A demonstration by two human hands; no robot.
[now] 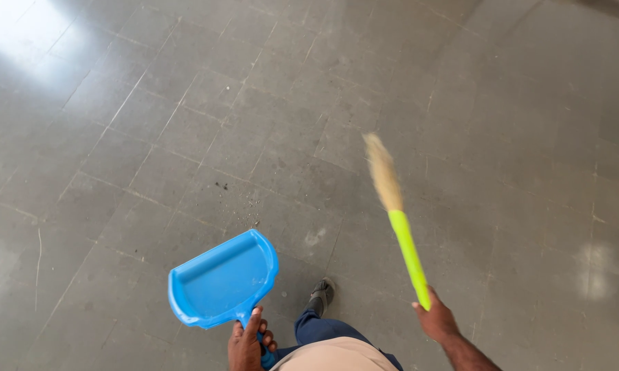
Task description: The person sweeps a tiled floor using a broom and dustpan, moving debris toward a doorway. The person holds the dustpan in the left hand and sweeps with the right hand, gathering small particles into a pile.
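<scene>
My left hand (249,341) grips the short handle of a bright blue plastic dustpan (221,282), held just above the floor with its open edge pointing up and to the right. My right hand (436,319) holds the lime-green handle of a soft grass broom (399,218). The broom's pale straw-coloured bristles are raised off the floor and blurred. A small scatter of dark dirt specks (244,203) lies on the tiles just beyond the dustpan's lip.
The grey tiled floor (502,137) has thin pale joints and shiny patches of reflected light at the upper left and right. My dark shoe (321,295) and blue trouser leg show between the hands.
</scene>
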